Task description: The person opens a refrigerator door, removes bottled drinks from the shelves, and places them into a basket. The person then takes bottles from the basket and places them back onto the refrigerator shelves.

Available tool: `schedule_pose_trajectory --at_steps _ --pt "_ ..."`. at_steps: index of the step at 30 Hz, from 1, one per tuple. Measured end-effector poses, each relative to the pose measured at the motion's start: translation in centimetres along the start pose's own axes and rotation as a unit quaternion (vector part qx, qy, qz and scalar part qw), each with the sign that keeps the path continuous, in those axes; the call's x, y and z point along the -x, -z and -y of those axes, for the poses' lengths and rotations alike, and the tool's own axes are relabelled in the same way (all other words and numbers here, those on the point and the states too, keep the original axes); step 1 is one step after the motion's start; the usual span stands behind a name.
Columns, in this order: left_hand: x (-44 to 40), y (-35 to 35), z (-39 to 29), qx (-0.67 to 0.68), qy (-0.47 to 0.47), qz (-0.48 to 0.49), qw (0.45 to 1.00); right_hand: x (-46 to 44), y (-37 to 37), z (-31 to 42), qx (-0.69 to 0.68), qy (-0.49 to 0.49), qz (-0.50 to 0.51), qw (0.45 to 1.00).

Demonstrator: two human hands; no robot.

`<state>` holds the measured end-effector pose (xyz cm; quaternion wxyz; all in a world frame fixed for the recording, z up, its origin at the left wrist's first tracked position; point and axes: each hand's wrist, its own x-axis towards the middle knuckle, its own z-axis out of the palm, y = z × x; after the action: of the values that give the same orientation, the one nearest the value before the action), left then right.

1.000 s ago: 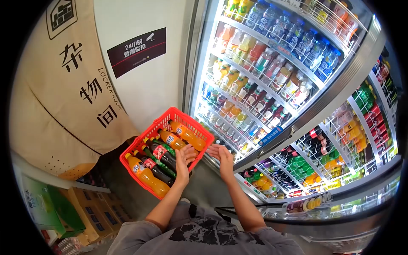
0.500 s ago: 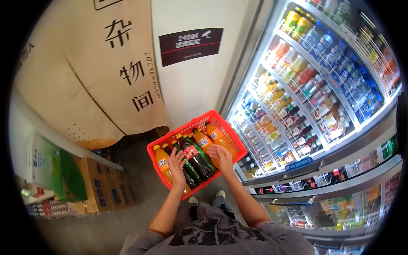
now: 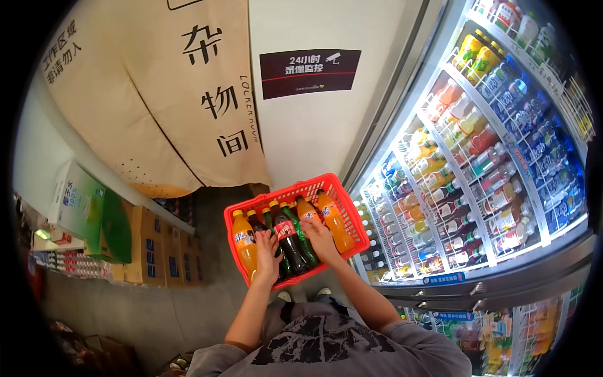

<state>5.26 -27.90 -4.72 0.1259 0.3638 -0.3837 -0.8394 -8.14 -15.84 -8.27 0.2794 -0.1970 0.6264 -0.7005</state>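
Observation:
A red basket [image 3: 276, 190] in front of my body holds several soda bottles. An orange soda bottle [image 3: 246, 254] lies along its left side, and another orange soda bottle [image 3: 336, 223] along its right. Between them are a dark cola bottle [image 3: 292, 244] with a red label and green bottles, partly covered by my hands. My left hand [image 3: 268, 256] is open over the bottles left of the cola, fingers spread. My right hand [image 3: 318, 240] is open over the bottles right of it, fingers extended. Whether the fingertips touch the bottles is hard to tell.
A lit drinks fridge [image 3: 465, 182] with full shelves stands at the right. A cloth curtain [image 3: 163, 94] hangs ahead on the left beside a white wall [image 3: 301, 132]. Cardboard boxes [image 3: 147, 248] and a green carton [image 3: 108, 226] are stacked at the left.
My hands have lowered closer to the bottles, the right one moving slightly left toward the cola bottle. The head view has shifted, and the fridge appears farther right.

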Motion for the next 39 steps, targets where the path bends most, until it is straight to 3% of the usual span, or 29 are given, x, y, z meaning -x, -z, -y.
schedule_pose_trajectory --at_steps 2,6,8,10,12,15,22,28,30,32,36,39 --pt "-0.6 -0.1 1.1 -0.002 0.004 -0.017 1.0 -0.2 -0.1 -0.7 0.122 -0.035 0.013 0.992" --pt "-0.7 -0.2 2.3 0.01 0.008 -0.052 0.999 -0.9 -0.6 -1.8 0.159 -0.097 0.062 0.98" --pt "-0.5 -0.5 2.4 0.027 0.006 -0.065 0.997 -1.2 -0.7 -2.2 0.192 -0.084 0.062 0.976" --pt "-0.6 -0.5 3.0 0.028 0.009 -0.042 0.999 -1.9 -0.4 -4.1 0.323 0.009 0.115 0.939" --pt "-0.3 -1.4 2.7 0.044 0.008 -0.067 0.997 -1.3 -0.8 -3.9 0.341 0.062 0.075 0.935" --pt "0.2 -2.4 2.8 0.065 0.0 -0.072 0.995 -0.8 -0.9 -4.1 0.315 0.049 0.08 0.944" --pt "-1.1 -1.8 4.6 0.033 -0.115 -0.063 0.991 0.9 -0.9 -0.6 0.253 0.06 0.016 0.966" --pt "1.3 -3.8 2.1 0.007 -0.143 0.022 0.989 2.3 -1.5 2.9 0.235 0.085 -0.056 0.967" --pt "1.7 -3.6 1.3 -0.018 -0.132 0.056 0.989 3.1 -1.5 4.2 0.184 0.047 -0.076 0.979" --pt "2.1 -3.9 0.7 -0.096 -0.16 0.104 0.977 3.8 -1.1 4.7 0.16 0.047 -0.101 0.981" --pt "3.4 -5.0 -1.3 -0.126 -0.165 0.219 0.953 6.0 -0.4 7.1 0.122 0.09 -0.137 0.979" --pt "3.6 -5.9 -1.4 -0.148 -0.139 0.276 0.939 8.1 0.7 7.5 -0.027 0.072 -0.117 0.99"
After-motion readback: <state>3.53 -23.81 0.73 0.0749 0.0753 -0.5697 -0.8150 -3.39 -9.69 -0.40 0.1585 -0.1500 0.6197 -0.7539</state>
